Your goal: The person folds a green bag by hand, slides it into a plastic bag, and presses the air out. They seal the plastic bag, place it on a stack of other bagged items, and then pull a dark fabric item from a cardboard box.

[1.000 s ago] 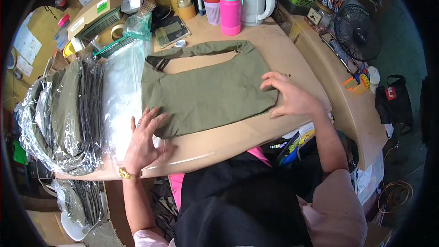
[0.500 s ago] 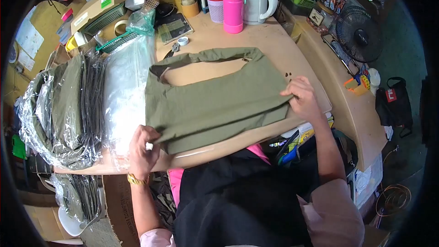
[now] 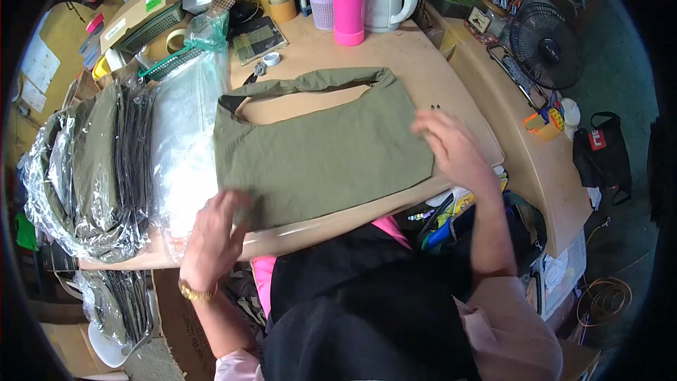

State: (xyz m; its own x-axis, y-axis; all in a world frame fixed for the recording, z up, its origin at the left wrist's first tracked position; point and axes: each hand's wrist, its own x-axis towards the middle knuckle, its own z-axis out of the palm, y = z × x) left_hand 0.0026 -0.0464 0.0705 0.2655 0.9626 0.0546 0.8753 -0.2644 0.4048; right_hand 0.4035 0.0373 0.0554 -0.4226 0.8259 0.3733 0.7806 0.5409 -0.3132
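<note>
An olive-green cloth shoulder bag lies flat on the tan table, its wide strap looped toward the far side. My left hand is at the bag's near left corner, fingers apart and somewhat blurred. By the right edge of the bag, my right hand has its fingers stretched out and grips nothing. Whether the fingertips of either hand touch the cloth is hard to tell. Left of the bag lies a stack of clear plastic bags.
Several olive bags in clear plastic are piled at the left. A pink bottle, a white electric kettle and a dark notebook stand or lie at the back. A black fan is at the right.
Both hands have let go of the bag's near edge, and the right hand has opened. The lower part of the bag, folded and lifted before, now lies flat and smooth.
</note>
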